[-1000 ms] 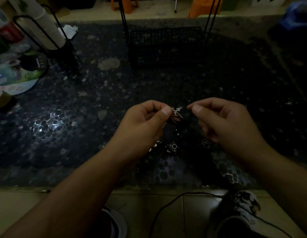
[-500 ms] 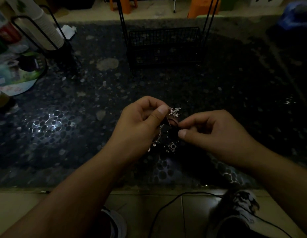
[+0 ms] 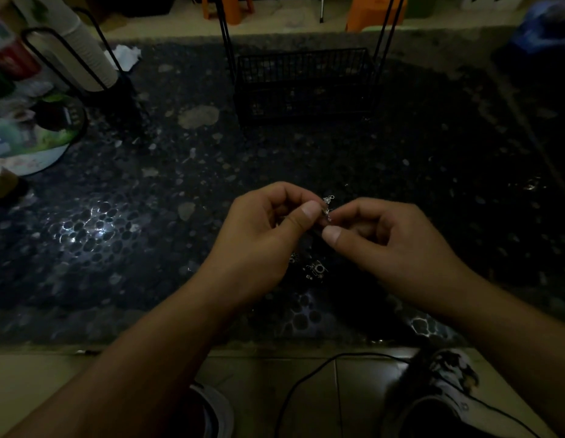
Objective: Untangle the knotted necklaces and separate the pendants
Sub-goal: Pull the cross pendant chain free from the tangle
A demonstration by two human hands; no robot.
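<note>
The knotted necklaces are held up just above the dark surface, pinched between the curled fingers of the left hand and the right hand, probably so the knot can be picked apart; pendants hang beneath.

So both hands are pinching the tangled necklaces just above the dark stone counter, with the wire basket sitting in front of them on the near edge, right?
Not quite. The head view shows the wire basket behind the hands, at the far side of the counter, not the near edge. The left hand and right hand do pinch the tangled necklaces.
</note>
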